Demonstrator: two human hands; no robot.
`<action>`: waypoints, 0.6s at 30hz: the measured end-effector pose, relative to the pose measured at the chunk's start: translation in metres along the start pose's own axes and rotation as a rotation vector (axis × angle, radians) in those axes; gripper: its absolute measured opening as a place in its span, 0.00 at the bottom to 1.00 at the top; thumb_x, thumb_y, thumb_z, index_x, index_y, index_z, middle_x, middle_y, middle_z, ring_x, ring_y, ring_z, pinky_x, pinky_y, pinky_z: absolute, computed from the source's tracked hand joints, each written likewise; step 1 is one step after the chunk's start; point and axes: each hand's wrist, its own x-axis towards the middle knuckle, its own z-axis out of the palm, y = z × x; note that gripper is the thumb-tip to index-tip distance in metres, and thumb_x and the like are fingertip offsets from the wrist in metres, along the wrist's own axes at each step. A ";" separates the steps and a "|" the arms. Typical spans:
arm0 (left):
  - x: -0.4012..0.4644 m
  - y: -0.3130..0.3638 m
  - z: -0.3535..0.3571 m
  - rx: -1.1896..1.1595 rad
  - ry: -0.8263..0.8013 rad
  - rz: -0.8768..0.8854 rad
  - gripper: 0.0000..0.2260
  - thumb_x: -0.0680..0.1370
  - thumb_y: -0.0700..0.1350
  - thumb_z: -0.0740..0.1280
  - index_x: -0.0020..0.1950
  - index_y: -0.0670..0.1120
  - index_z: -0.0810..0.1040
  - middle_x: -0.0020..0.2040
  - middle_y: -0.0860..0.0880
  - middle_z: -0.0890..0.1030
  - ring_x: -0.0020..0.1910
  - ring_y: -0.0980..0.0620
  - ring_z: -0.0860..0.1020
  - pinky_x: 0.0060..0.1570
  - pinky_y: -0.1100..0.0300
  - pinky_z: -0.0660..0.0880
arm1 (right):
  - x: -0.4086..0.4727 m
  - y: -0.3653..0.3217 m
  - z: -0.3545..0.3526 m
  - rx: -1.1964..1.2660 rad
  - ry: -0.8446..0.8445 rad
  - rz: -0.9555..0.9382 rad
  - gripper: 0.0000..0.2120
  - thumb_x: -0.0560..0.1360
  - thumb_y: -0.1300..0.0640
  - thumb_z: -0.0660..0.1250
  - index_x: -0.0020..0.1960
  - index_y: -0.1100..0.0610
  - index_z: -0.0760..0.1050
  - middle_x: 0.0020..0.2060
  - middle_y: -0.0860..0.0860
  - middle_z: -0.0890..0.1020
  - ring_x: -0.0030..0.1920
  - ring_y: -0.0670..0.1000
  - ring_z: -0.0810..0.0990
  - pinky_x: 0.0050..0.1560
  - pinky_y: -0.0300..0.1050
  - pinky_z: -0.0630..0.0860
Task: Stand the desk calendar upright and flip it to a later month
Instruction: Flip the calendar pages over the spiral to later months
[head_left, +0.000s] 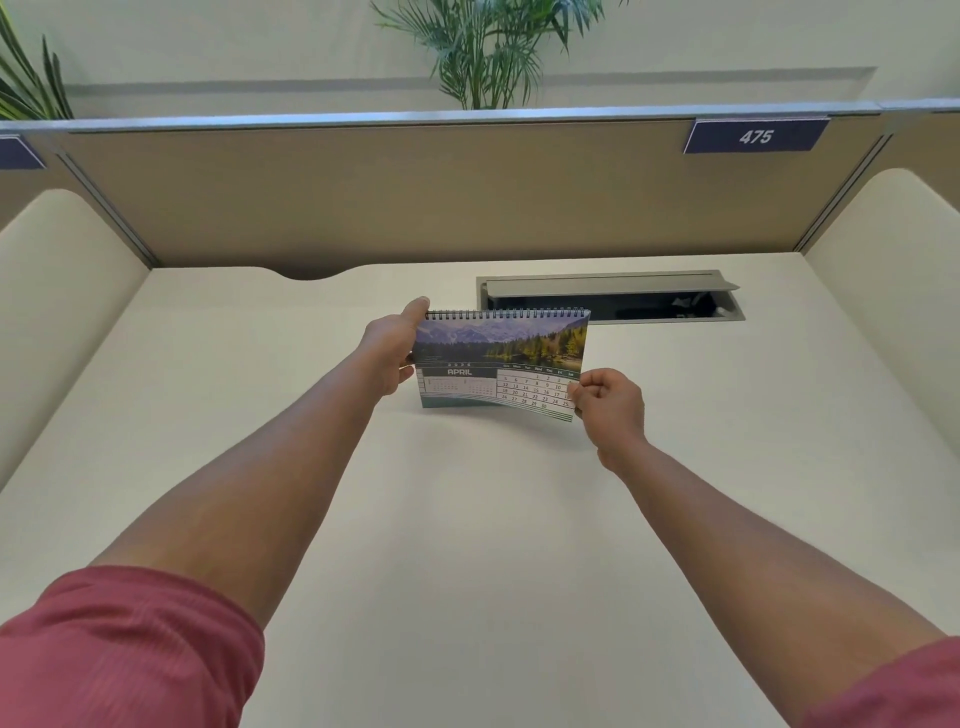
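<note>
Right hand (608, 402) pinches the lower right corner of the April page; left hand (387, 353) grips the left edge of the desk calendar (501, 364), fingertip up at the spiral binding (506, 314). Calendar stands upright mid-worktop (467, 519), just in front of the open cable tray (610, 296). Looks light, card base stiffish, pages thin and bendy: corner already curls. Best to brace at the spiral, lift the page by its corner, go easy to avoid tearing at the coils.

The desk calendar (501, 358) is glossy printed paper on black wire spiral binding; desk (467, 519) smooth, matt cream; partition (415, 197) woven cloth, metal-capped.
</note>
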 end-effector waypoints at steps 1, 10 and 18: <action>-0.001 0.000 0.000 -0.006 0.003 0.001 0.24 0.79 0.64 0.67 0.63 0.45 0.78 0.54 0.47 0.85 0.52 0.49 0.81 0.60 0.52 0.76 | -0.001 0.000 -0.001 -0.007 0.009 -0.015 0.07 0.79 0.64 0.72 0.44 0.56 0.79 0.41 0.57 0.86 0.48 0.60 0.86 0.51 0.56 0.85; -0.012 -0.002 0.004 -0.005 0.006 0.002 0.28 0.80 0.68 0.62 0.65 0.45 0.76 0.55 0.47 0.85 0.56 0.46 0.81 0.61 0.50 0.75 | -0.018 -0.004 0.003 -0.053 0.132 -0.195 0.07 0.76 0.59 0.73 0.41 0.53 0.78 0.42 0.48 0.81 0.43 0.48 0.79 0.44 0.45 0.77; -0.012 -0.001 -0.003 0.019 -0.008 -0.031 0.32 0.80 0.72 0.51 0.59 0.47 0.78 0.54 0.46 0.83 0.55 0.44 0.80 0.59 0.51 0.75 | -0.017 -0.063 -0.009 0.596 -0.130 0.005 0.16 0.75 0.70 0.62 0.54 0.54 0.81 0.39 0.57 0.85 0.36 0.55 0.84 0.34 0.45 0.80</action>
